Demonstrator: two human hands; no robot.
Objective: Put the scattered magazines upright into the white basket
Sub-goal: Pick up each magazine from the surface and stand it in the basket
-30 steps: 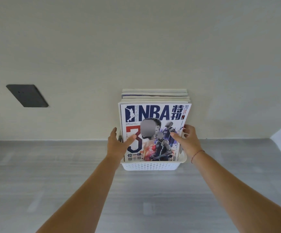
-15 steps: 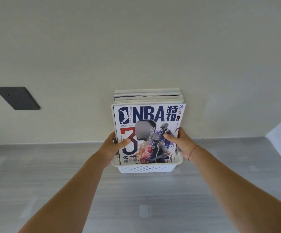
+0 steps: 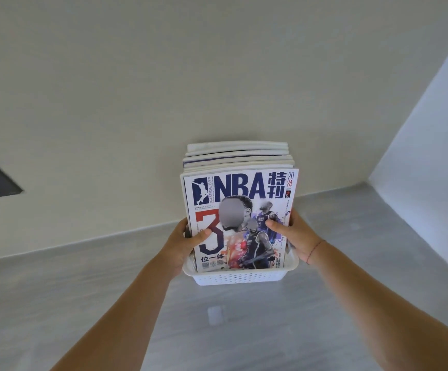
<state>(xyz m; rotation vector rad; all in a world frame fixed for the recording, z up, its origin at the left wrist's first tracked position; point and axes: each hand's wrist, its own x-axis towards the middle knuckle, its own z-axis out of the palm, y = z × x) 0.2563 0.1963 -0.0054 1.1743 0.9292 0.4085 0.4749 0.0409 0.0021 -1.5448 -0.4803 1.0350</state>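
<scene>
baskets: 1 (image 3: 240,277) | hands: 2 (image 3: 182,245) | magazines: several, uncountable (image 3: 240,218)

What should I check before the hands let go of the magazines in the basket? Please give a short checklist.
1. NBA magazine upright in the white basket: ok.
2. Other magazines standing behind it: ok.
3. Left hand and right hand grip the pile's sides: ok.
4. Basket resting flat on the grey surface: cannot tell.
5. Pile stays upright once released: cannot tell.
6. Magazines left outside the basket: none visible, ok.
</scene>
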